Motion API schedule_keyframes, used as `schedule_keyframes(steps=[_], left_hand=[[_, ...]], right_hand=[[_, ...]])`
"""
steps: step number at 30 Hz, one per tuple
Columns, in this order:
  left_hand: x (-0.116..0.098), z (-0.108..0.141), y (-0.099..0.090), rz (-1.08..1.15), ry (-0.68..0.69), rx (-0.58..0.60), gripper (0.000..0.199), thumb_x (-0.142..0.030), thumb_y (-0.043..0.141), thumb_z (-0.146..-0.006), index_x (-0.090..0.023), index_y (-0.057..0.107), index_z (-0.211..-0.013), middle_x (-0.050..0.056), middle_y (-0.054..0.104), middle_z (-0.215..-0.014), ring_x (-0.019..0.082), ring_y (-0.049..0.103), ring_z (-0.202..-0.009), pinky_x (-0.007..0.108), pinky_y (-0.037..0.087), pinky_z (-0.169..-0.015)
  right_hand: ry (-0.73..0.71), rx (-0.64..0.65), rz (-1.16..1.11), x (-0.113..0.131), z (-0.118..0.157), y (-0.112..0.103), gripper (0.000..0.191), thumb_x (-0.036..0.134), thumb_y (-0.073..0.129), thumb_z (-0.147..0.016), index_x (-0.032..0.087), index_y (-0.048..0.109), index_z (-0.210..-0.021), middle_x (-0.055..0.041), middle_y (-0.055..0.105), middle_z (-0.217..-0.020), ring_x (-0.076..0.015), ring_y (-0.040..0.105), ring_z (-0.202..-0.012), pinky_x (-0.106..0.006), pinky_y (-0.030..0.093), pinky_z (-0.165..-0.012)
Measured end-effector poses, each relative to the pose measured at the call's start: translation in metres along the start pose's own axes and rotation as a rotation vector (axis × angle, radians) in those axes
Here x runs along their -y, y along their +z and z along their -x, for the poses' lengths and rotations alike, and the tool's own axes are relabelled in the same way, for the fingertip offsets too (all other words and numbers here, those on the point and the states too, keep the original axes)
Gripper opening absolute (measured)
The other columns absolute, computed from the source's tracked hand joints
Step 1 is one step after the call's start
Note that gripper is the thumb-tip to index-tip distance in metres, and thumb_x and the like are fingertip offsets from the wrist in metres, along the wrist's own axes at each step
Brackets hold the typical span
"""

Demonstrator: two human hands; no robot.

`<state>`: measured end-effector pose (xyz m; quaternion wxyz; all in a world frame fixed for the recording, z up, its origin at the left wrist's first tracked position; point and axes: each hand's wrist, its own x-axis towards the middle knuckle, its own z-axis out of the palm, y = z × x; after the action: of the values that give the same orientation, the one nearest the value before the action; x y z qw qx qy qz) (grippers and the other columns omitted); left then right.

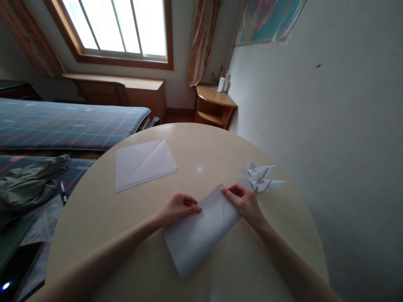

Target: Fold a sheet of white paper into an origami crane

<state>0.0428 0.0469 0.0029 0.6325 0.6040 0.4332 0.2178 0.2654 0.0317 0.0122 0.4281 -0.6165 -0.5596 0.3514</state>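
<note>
A white sheet of paper (201,235), folded over into a long rectangle, lies slanted between my hands above the round table (126,218). My left hand (181,207) pinches its upper left edge between thumb and fingers. At the upper right corner, my right hand (242,201) grips the paper with thumb and fingertips. Just beyond my right hand sit folded white paper cranes (260,178) with pointed tips. A stack of white paper sheets (145,163), the top one creased diagonally, rests at the back left of the table.
Beds with plaid covers (72,126) stand left of the table, with a grey-green cloth (31,184), a pen (63,193) and a dark phone (20,268) nearby. A wall rises on the right. A small corner shelf (215,96) stands behind.
</note>
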Motion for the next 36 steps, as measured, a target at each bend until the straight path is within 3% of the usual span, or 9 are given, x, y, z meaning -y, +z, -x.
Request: schedule_keyframes(steps=[14,24,36], left_hand=[[-0.0006,0.0023,-0.0031,-0.029,0.021,0.054,0.035,-0.044,0.062,-0.072,-0.012,0.07,-0.081,0.005,0.07,-0.074,0.015,0.06,-0.061,0.02,0.04,-0.052],[-0.0047,0.0059,0.0046,-0.056,0.013,-0.073,0.034,-0.04,0.066,-0.068,-0.01,0.072,-0.083,0.006,0.069,-0.068,0.013,0.056,-0.053,0.018,0.034,-0.045],[-0.0043,0.0045,0.0032,-0.063,0.012,-0.098,0.03,-0.04,0.065,-0.068,-0.012,0.073,-0.075,0.004,0.068,-0.062,0.012,0.055,-0.05,0.018,0.033,-0.044]], right_hand=[[-0.048,-0.047,0.028,0.0006,0.003,0.0031,0.035,0.051,0.062,-0.071,0.017,0.061,-0.064,-0.0023,0.06,-0.059,-0.0155,0.053,-0.056,-0.025,0.04,-0.05],[-0.082,-0.049,0.032,0.002,0.0042,0.0036,0.031,0.048,0.062,-0.073,0.018,0.06,-0.064,-0.0013,0.059,-0.059,-0.015,0.053,-0.055,-0.025,0.039,-0.049],[-0.087,-0.05,-0.004,0.0013,0.0055,0.0051,0.031,0.048,0.062,-0.074,0.019,0.058,-0.064,-0.0014,0.058,-0.061,-0.0152,0.053,-0.057,-0.026,0.039,-0.05]])
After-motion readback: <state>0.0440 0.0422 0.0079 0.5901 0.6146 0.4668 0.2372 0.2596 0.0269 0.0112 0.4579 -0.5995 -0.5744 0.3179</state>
